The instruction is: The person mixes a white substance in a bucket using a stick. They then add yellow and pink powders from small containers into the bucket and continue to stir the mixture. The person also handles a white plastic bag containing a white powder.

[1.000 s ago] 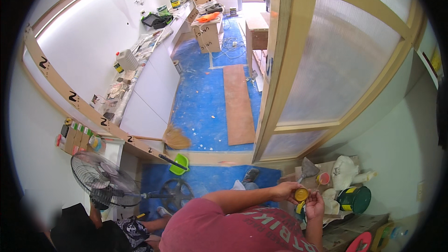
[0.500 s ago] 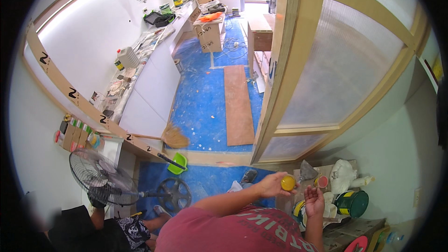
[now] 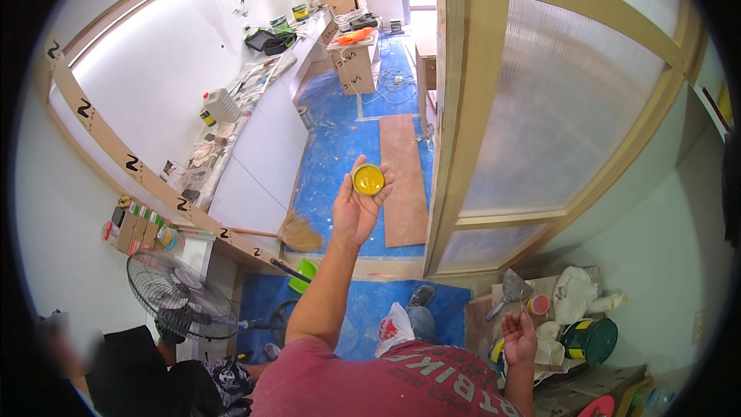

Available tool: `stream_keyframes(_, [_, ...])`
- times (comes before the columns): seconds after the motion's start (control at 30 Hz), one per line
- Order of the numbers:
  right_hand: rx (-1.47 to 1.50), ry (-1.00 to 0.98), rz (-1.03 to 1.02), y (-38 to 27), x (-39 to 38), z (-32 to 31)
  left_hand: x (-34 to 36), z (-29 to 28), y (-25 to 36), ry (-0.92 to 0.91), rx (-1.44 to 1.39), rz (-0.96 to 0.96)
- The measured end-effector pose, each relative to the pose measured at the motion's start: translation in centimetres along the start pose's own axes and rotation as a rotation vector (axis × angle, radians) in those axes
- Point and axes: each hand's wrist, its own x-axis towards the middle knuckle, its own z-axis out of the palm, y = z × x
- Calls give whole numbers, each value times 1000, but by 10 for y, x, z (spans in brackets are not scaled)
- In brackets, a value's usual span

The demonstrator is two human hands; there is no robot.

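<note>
Little yellow tub [image 3: 369, 180] held out over the blue floor covering [image 3: 328, 166]
Left hand [image 3: 356, 215] cups it, fingers curled round the sides. Probably light and stiff, maybe slick if smeared, so grip the outside. Right hand [image 3: 519, 337] is half-curled; can't tell if it's pinching anything.

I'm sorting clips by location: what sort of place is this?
Probably a room being renovated, judging by blue floor sheeting, a brown board lying on it, and a dark green bucket.
</note>
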Motion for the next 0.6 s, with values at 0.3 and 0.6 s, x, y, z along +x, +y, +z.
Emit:
stream_keyframes(0.3, [-42,-24,-29,-18,-18,0,-94,-32,-133,159,-134,-447])
stream_keyframes(0.6, [-49,-116,-15,-26,-22,18,-119,-7,-202,45,-188,-759])
